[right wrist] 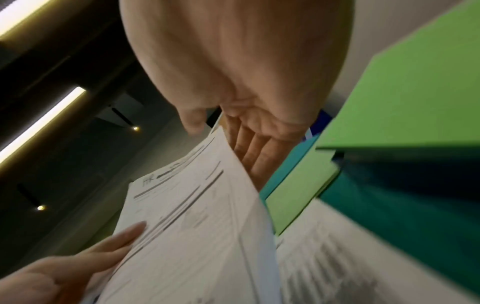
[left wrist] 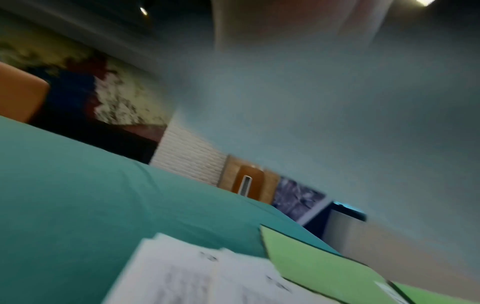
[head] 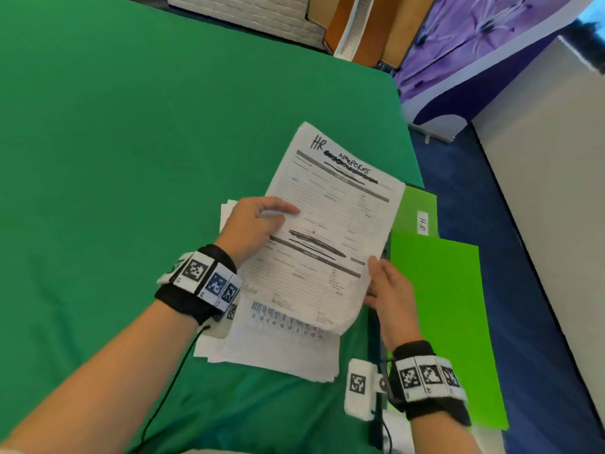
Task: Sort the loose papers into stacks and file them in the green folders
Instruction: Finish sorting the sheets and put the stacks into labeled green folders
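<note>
Both hands, left hand [head: 258, 221] and right hand [head: 389, 290], pinch the HR form [head: 330, 231]; tugging apart could tear it.

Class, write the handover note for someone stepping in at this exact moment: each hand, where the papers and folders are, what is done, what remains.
Left hand: pinches the left edge of the white printed form headed "HR", thumb on top.
Right hand: grips the form's right edge, thumb on top, fingers beneath.
The form is lifted above the loose stack of white papers on the green tablecloth.
Bright green card folders lie closed at the table's right edge; the farther one bears a white label "H.R.".
Done: one HR sheet picked out.
Left: file it, probably in the H.R. folder, then sort the rest.
</note>
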Demonstrator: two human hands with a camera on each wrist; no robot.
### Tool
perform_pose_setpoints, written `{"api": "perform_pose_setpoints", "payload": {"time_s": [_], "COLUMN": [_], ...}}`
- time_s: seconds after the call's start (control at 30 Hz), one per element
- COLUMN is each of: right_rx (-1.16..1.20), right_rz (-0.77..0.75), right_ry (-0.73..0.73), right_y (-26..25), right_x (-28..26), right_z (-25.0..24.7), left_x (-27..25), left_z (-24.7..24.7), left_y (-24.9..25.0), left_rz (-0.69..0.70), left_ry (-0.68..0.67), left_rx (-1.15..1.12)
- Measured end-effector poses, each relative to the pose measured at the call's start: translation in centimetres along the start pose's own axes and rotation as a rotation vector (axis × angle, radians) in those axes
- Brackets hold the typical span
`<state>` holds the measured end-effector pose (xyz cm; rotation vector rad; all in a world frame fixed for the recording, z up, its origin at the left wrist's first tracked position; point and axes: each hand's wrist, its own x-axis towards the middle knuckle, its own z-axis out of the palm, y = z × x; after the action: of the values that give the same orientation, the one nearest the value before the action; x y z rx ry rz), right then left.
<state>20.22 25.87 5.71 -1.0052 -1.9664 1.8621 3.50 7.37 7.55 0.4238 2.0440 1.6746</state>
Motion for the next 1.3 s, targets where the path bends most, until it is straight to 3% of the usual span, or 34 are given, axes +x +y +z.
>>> {"api": "perform_pose_setpoints", "payload": {"time_s": [0.1,0.27,0.47,0.67,0.8,1.1,1.3], "right_rx": [-0.217,-0.398,-0.382,-0.409,-0.440,-0.453,-0.441], "right_rz": [-0.111,-0.136,-0.187,-0.219,-0.279,-0.280,-0.288], "right_ry": [0.221,0.796,1.116,1.125,1.058,0.925,0.891], "right_y": [1.6,2.6,2.9,3.3,3.3,3.8,3.9], "right_x": [-0.3,-1.5,-2.7,-2.3,-1.7,0.6,2.0], "right_z": [-5.5,-16.3,-28.0,-34.6,-37.0,-39.7,-40.0], "left_x": [0.3,-1.2,-3.5,-3.6,-2.7,-1.8,-1.3], "left_z": [6.3,17.7,32.9,45.1,50.0,50.9,50.9], "left_y": [-0.1,-0.6,-1.0,-0.2,-0.4,-3.3,-2.1], "left_rz": [0.008,0.046,0.009,-0.251,-0.345,-0.414,-0.454], "left_ry": [-0.097,-0.044,-0.258,-0.264,-0.217,-0.180,-0.195], "left_rx": [-0.006,0.310,0.630,0.803,0.854,0.914,0.838]}}
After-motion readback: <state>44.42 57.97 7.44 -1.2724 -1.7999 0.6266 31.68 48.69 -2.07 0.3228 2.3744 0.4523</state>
